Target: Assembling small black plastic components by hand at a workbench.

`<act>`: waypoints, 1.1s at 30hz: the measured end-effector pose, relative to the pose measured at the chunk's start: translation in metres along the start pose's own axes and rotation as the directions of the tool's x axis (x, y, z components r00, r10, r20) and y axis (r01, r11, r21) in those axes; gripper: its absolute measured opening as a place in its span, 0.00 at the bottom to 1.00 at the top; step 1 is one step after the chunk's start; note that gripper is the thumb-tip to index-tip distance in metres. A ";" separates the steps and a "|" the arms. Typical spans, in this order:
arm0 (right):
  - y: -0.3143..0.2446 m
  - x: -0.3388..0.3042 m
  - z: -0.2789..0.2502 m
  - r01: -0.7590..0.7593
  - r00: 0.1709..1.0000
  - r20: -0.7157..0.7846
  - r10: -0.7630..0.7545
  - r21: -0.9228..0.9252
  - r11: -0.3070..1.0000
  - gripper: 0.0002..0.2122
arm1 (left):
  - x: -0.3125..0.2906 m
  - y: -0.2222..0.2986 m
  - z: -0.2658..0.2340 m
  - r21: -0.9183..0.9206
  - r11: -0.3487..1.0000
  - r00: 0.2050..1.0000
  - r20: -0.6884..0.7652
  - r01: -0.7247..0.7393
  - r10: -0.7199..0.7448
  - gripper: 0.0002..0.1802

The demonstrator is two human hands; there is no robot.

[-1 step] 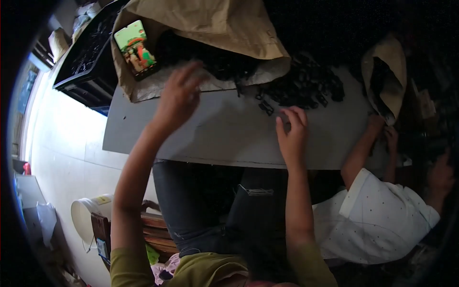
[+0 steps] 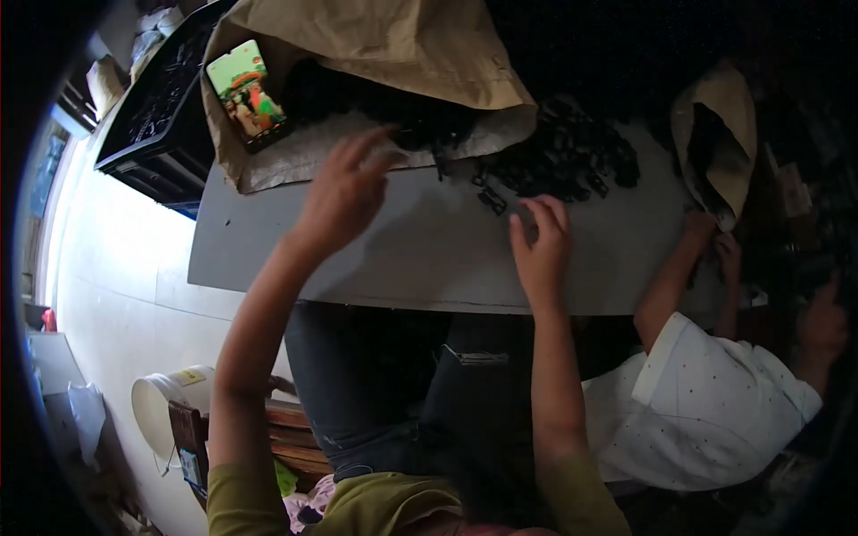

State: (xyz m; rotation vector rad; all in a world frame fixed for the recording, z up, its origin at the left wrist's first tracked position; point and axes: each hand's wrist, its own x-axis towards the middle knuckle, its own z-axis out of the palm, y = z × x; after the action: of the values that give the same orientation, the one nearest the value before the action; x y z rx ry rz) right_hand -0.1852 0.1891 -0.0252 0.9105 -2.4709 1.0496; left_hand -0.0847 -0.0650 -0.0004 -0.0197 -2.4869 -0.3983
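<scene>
My left hand (image 2: 344, 192) is raised over the near lip of a brown paper bag (image 2: 429, 54), its fingers apart and a little blurred. The bag lies on its side, mouth toward me, with dark parts inside. Just in front of a heap of small black plastic parts (image 2: 572, 147) is my right hand (image 2: 543, 246), thumb and curled fingers apart, nothing visible between them. A couple of loose black frame-like pieces (image 2: 492, 201) lie close to its fingertips. The parts' exact kind is too dark to make out.
On the bag's left side rests a phone (image 2: 248, 94) with a lit screen. A black crate (image 2: 161, 143) stands beyond the grey table's (image 2: 259, 241) left edge. A co-worker in a white dotted shirt (image 2: 706, 402) sits at right, hands by another paper bag (image 2: 715, 143). A white bucket (image 2: 165, 406) stands lower left.
My left hand has shifted slightly right and toward me. The right hand stays nearly in place; the whole view has moved a little.
</scene>
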 end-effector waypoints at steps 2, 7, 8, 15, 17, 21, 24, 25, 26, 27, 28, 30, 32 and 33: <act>-0.009 0.005 0.001 0.027 0.999 0.037 -0.027 -0.006 1.000 0.10 | 0.008 0.024 0.017 -0.137 0.989 0.989 0.128 -0.061 0.079 0.21; -0.004 0.002 0.014 0.090 0.959 0.274 -0.076 -0.039 0.995 0.10 | 0.024 0.044 0.060 -0.234 0.971 0.996 0.060 -0.057 0.073 0.19; -0.001 -0.004 0.012 0.076 0.981 0.181 -0.074 -0.002 0.997 0.09 | 0.025 0.044 0.065 -0.210 0.976 0.997 0.036 -0.059 0.068 0.19; -0.011 -0.003 -0.014 -0.079 0.885 0.422 0.194 -0.274 0.958 0.06 | 0.020 0.033 0.061 -0.182 0.978 0.995 0.008 0.097 -0.097 0.23; -0.007 0.008 -0.021 -0.125 0.934 0.299 0.197 -0.245 0.962 0.06 | 0.020 0.030 0.062 -0.122 0.989 0.995 -0.041 0.089 -0.094 0.23; 0.033 0.031 -0.027 -0.086 0.996 -0.051 0.076 -0.237 0.968 0.09 | 0.023 0.025 0.062 0.005 0.997 0.989 -0.125 0.081 -0.080 0.20; 0.058 0.042 -0.018 0.071 0.997 0.002 -0.073 -0.297 0.952 0.12 | 0.019 0.017 0.066 0.002 1.000 0.999 -0.036 0.024 -0.024 0.15; 0.063 0.039 -0.016 0.029 0.999 -0.014 -0.034 -0.285 0.958 0.12 | 0.018 0.017 0.066 0.040 0.998 0.998 -0.041 0.047 -0.045 0.15; 0.067 0.038 -0.019 -0.014 0.999 -0.032 0.005 -0.282 0.959 0.13 | 0.019 0.023 0.066 0.021 0.997 0.997 -0.026 0.075 -0.074 0.13; 0.073 0.036 -0.019 -0.061 0.996 -0.077 0.041 -0.267 0.962 0.12 | 0.018 0.026 0.068 0.002 0.994 0.994 -0.005 0.106 -0.106 0.11; 0.075 0.035 -0.020 -0.109 0.989 -0.121 0.081 -0.252 0.962 0.12 | 0.017 0.027 0.067 0.029 0.992 0.992 -0.011 0.125 -0.125 0.11; 0.074 0.030 -0.024 -0.128 0.978 -0.183 0.102 -0.140 0.982 0.12 | 0.017 0.027 0.067 -0.037 0.994 0.994 -0.013 0.104 -0.104 0.15; 0.061 0.022 -0.031 -0.146 0.960 -0.245 0.134 -0.031 0.989 0.12 | 0.014 0.026 0.061 -0.045 0.991 0.992 0.013 0.125 -0.125 0.14; 0.047 0.016 -0.036 -0.340 0.933 -0.091 0.348 0.088 0.936 0.12 | 0.012 0.024 0.059 -0.068 0.988 0.990 0.045 0.136 -0.133 0.13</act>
State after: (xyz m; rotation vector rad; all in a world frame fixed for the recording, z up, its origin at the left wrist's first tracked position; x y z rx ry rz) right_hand -0.2267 0.2337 -0.0175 0.4297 -2.5733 1.2672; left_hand -0.1254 -0.0258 -0.0315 0.1136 -2.5208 -0.5480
